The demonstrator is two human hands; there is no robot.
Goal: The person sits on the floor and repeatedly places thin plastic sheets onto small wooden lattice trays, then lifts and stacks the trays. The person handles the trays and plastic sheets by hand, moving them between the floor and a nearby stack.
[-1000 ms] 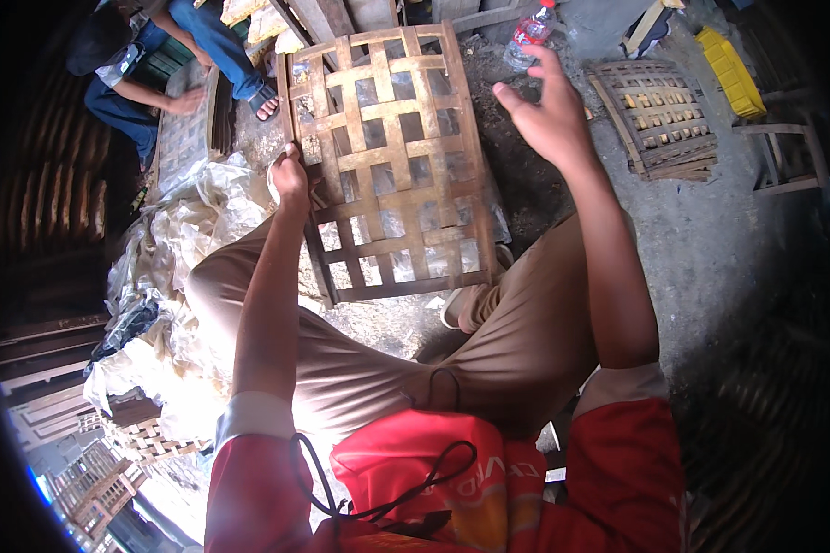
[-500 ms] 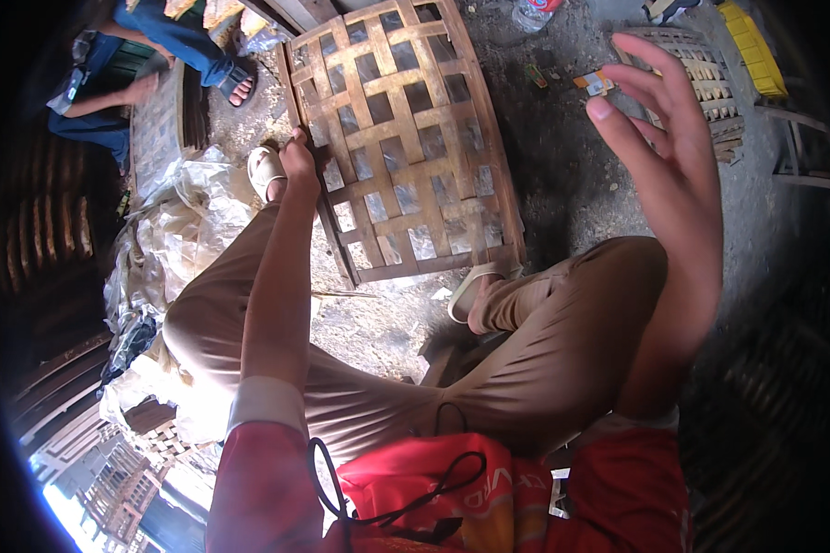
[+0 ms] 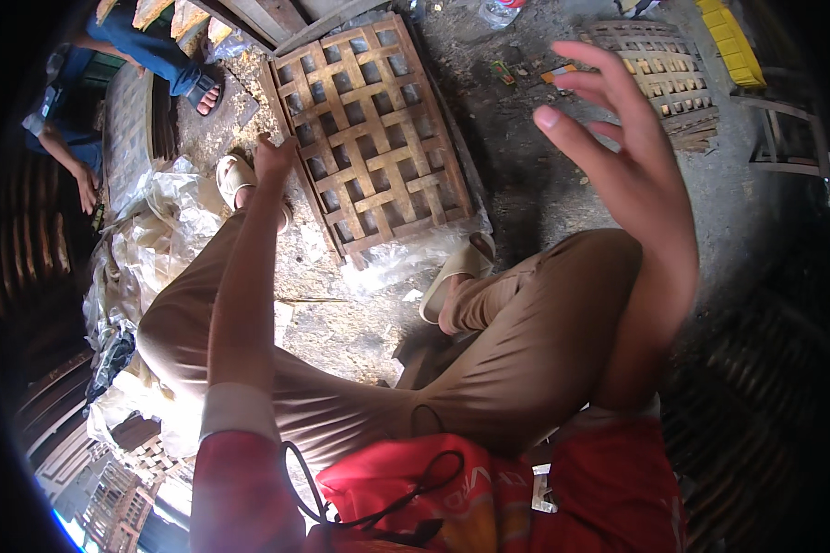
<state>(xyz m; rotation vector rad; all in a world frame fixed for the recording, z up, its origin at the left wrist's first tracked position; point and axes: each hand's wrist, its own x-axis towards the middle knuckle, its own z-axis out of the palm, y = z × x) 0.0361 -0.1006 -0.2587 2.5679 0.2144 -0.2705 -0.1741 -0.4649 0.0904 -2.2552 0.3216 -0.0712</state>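
A rectangular woven bamboo tray (image 3: 378,138) with a wooden frame and an open lattice lies on the floor in front of me, its near end over clear plastic sheeting (image 3: 415,253). At its left edge is my left hand (image 3: 275,158), fingers curled and closed against the frame; part of the grip is hidden. My right hand (image 3: 622,138) is raised in the air to the right of the tray, open, with curved fingers apart and nothing in them.
Crumpled plastic (image 3: 161,230) lies left of my leg. Beyond it, another person's hand (image 3: 88,191) hangs near stacked trays (image 3: 129,129). At the right are another lattice tray (image 3: 659,78), a yellow plastic object (image 3: 730,41) and a wooden stand (image 3: 784,129). A plastic bottle (image 3: 500,13) lies at the far side.
The tray has come down flatter onto the floor and sits farther from me; my left hand stays at its left edge. My right hand remains raised and open. The view has shifted slightly.
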